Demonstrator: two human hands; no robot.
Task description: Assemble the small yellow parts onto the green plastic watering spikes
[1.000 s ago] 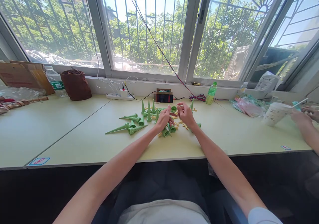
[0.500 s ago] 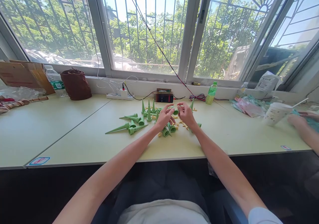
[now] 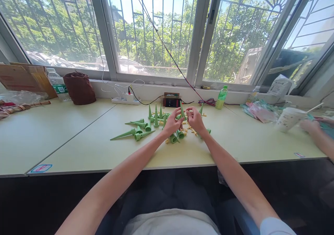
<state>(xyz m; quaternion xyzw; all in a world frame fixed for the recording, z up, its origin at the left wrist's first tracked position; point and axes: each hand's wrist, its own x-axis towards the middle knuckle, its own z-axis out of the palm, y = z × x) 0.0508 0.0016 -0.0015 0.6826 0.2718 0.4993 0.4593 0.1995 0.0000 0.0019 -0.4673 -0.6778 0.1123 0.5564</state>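
Observation:
A green plastic spike (image 3: 182,111) stands point up between the fingers of my left hand (image 3: 172,123), which is closed around its lower part. Close on the right, my right hand (image 3: 196,120) has its thumb and fingertips pinched together beside the spike's base. What the right fingers hold, if anything, is too small to name. Beneath and around both hands lie more green spikes (image 3: 156,119), some upright and others on their sides with hollow collars showing (image 3: 173,138). Small yellow branched pieces (image 3: 193,132) are scattered among them.
Behind the pile a phone (image 3: 172,102) leans near a power strip (image 3: 125,100). A green bottle (image 3: 221,97) stands at back right. Farther right are plastic bags (image 3: 261,112), a white cup (image 3: 290,119) and another person's hand (image 3: 310,127). A brown bag (image 3: 79,88) sits at left.
The green spike in my left hand has turned from its hollow end facing me to point up. My left fingers have closed in around it; the right hand stays almost in place.

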